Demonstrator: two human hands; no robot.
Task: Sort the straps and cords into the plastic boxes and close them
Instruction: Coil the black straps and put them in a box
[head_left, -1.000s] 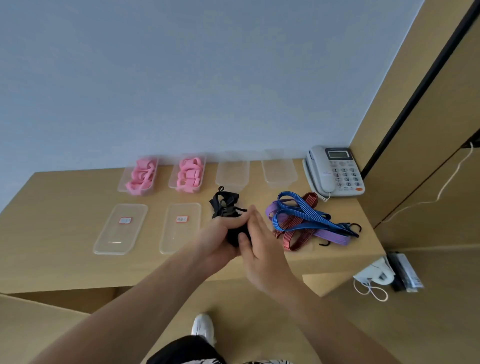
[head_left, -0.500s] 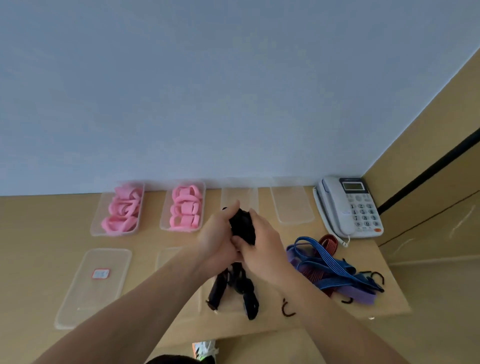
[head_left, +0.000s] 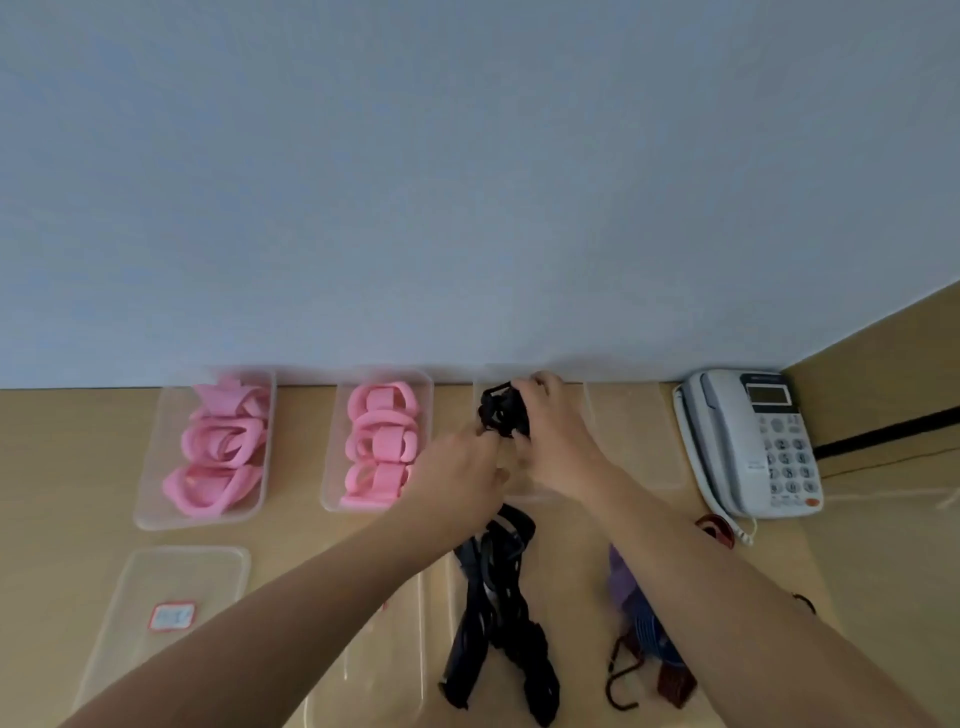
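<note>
Your right hand (head_left: 553, 434) gripped a bundled black strap (head_left: 503, 413) over the third clear plastic box (head_left: 480, 387), fingers curled around it. Your left hand (head_left: 462, 475) pinched the bundle's near edge. Left of your hands sat two boxes of pink straps (head_left: 382, 441). Below your hands, more black straps (head_left: 493, 613) lay on the table (head_left: 62, 467).

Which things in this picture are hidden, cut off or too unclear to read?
- Head view: the third box is mostly covered by both hands, so its contents are unknown.
- The label on the left lid is too blurred to read.
- The coloured cords lie largely behind the right forearm.
- The second lid is cut off by the bottom edge and crossed by the left forearm.
</note>
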